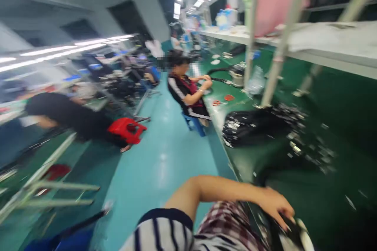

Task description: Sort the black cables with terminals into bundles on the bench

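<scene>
My left hand (pixel 277 206) reaches across to the lower right, over the edge of the green table. Its fingers bend down around a dark thing (pixel 275 229) with pale parts, which is blurred and cut off by the frame's bottom. What exactly the fingers hold cannot be made out. Beyond the hand, a large bundle of black cables (pixel 253 123) with many small silvery and white ends lies on the table. My right hand is out of view.
The green table (pixel 338 188) carries shelf posts (pixel 277 62), orange-handled scissors (pixel 218 102) and a clear bag (pixel 256 80). A co-worker (pixel 188 90) sits at its edge on a blue stool (pixel 194 123). Another person (pixel 73 113) leans at left near a red stool (pixel 128 130).
</scene>
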The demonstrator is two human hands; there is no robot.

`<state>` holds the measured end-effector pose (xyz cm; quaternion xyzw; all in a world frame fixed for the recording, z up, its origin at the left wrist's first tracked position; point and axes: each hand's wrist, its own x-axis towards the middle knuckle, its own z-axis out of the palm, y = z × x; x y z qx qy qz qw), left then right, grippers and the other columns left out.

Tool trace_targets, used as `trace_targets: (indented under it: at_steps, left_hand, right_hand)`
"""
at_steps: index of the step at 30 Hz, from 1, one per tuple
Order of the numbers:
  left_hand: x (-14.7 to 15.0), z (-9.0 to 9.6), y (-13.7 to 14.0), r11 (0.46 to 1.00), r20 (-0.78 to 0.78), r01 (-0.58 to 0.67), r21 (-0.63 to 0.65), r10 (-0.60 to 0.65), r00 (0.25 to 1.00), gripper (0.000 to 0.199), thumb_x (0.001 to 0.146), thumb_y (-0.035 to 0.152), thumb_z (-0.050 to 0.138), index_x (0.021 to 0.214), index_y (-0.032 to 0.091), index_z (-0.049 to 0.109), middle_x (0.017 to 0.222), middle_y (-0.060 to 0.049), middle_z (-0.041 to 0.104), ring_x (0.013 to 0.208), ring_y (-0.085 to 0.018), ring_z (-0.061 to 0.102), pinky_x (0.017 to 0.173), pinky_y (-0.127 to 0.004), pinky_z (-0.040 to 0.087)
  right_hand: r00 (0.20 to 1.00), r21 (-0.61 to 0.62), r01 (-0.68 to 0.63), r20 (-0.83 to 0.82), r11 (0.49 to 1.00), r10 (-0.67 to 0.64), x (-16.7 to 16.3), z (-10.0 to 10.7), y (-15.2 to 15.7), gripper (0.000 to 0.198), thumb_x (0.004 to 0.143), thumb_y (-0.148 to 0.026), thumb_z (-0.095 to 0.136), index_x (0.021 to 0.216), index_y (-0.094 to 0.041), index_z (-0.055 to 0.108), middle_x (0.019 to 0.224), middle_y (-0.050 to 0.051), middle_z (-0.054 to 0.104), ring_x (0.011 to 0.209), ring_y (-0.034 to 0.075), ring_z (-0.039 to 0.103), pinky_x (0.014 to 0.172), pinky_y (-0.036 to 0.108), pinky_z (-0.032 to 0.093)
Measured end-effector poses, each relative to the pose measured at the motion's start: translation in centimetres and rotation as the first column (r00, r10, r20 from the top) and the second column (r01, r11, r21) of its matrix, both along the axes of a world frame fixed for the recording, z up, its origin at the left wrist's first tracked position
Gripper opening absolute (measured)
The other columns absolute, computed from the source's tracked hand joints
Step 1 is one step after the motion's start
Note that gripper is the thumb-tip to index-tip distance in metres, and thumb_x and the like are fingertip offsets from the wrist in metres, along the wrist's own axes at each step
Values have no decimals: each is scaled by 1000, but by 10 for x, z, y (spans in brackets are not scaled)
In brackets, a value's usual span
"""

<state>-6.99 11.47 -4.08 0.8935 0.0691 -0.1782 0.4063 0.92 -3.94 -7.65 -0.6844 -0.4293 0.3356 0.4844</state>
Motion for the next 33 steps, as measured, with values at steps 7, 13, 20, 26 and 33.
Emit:
trace_targets:
  at_steps: [7, 13, 20, 26, 33]
  left_hand:
    - [18, -16, 38, 812, -115, -200, -549, 163, 980, 28, 67, 30, 79, 75, 9, 64, 65, 1, 60, 62, -8, 54, 64, -20, 43]
    - [30, -20, 32, 725, -308, -295, -622, 119, 944, 50, 60, 49, 80, 82, 6, 69, 68, -5, 67, 61, -10, 60, 64, -24, 49]
    - [42, -19, 33, 689, -385, -304, -658, 39, 922, 52, 63, 53, 80, 82, 7, 66, 68, -8, 68, 53, -10, 59, 54, -22, 45]
    - [42, -12, 33, 671, -377, -299, -679, 30, 926, 50, 64, 53, 78, 80, 8, 62, 73, -11, 70, 56, -12, 62, 56, -22, 43]
    - [42, -1, 35, 786, -224, -178, -592, 52, 973, 44, 70, 50, 74, 84, 10, 61, 66, 1, 57, 60, -7, 50, 58, -19, 36]
  right_hand:
    - [499, -127, 456, -783, 881, -371, -23, -39, -29, 41, 76, -53, 69, 109, -29, 64, 112, 2, 66, 109, 27, 62, 95, 48, 52]
    - [143, -96, 599, -964, 795, -224, -26, -47, -23, 28, 68, -27, 81, 91, -25, 65, 93, -4, 70, 91, 20, 65, 87, 37, 54]
    - [105, -106, 610, -972, 785, -212, -23, -40, -24, 31, 63, -20, 85, 90, -23, 69, 94, -1, 69, 89, 20, 65, 86, 35, 53]
    - [245, 4, 536, -958, 844, -151, -22, -21, -29, 47, 68, -18, 80, 112, -23, 67, 103, 4, 69, 102, 27, 63, 97, 45, 47]
    - [443, 39, 487, -872, 872, -209, -17, -28, -43, 49, 71, -20, 80, 117, -25, 64, 114, 4, 67, 106, 24, 61, 101, 44, 43]
